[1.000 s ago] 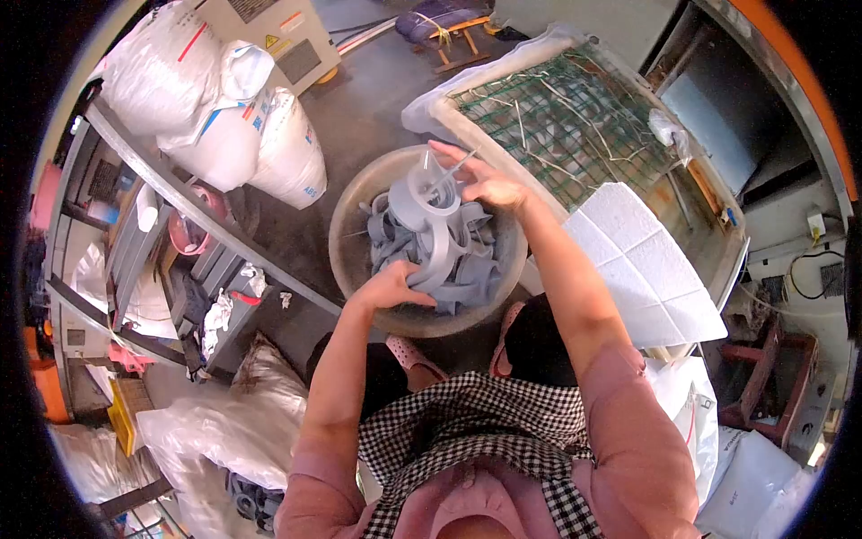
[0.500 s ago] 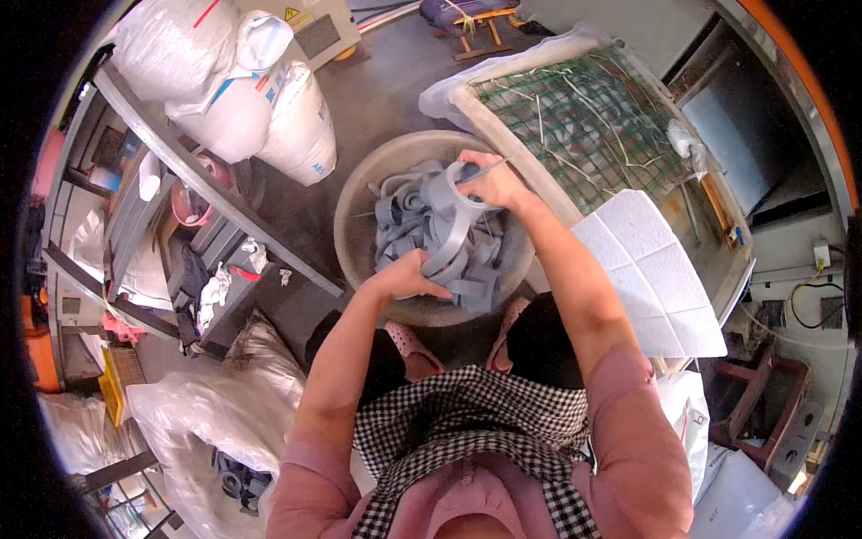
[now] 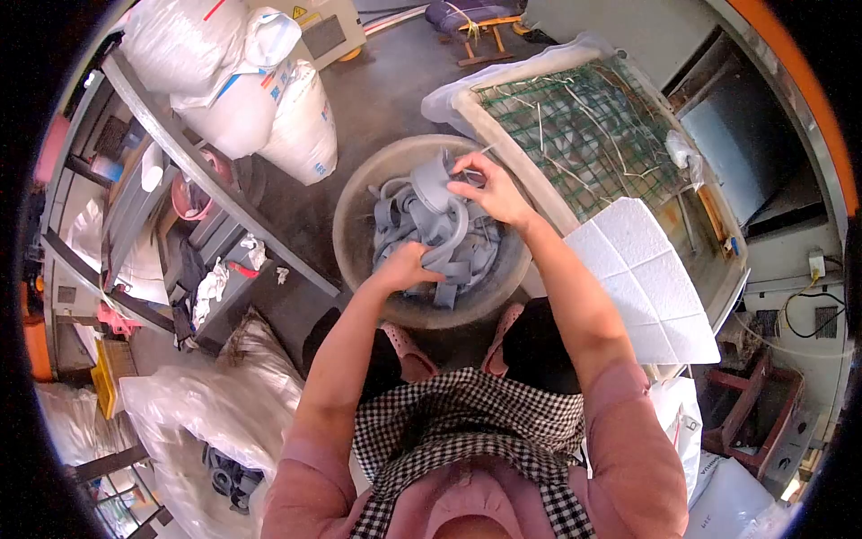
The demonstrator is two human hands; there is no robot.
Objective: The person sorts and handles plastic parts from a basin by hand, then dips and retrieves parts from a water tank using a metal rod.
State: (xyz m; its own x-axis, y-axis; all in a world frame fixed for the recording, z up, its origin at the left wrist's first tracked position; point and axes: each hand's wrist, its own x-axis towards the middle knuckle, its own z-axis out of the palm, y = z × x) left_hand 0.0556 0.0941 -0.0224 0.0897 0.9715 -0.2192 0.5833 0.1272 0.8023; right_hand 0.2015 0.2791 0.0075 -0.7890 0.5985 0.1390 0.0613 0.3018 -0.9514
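A round tub [image 3: 356,274] stands on the floor before my feet, with a heap of grey plastic pieces [image 3: 395,216] in it, many curved like bands. Above the heap, a grey ring-shaped plastic piece [image 3: 433,184] is tilted up, a curved strip running down from it. My right hand [image 3: 492,187] is at the ring's right edge, thumb and fingers curled against it; their exact contact is partly hidden. Lower left, my left hand [image 3: 406,268] is closed around the lower part of the curved strip, its fingertips partly hidden among the pieces.
Right of the tub stands a large tray [image 3: 503,135] with green netting [image 3: 584,117] over it, and a white foam sheet [image 3: 642,278] leans by its near corner. Full white sacks [image 3: 301,126] stand behind left. A metal rack [image 3: 224,202] is at left, a clear plastic bag [image 3: 180,422] nearer.
The ring-shaped piece has shifted slightly left and tilted. My right hand has slid from inside the ring to its right edge. My left hand has moved slightly up.
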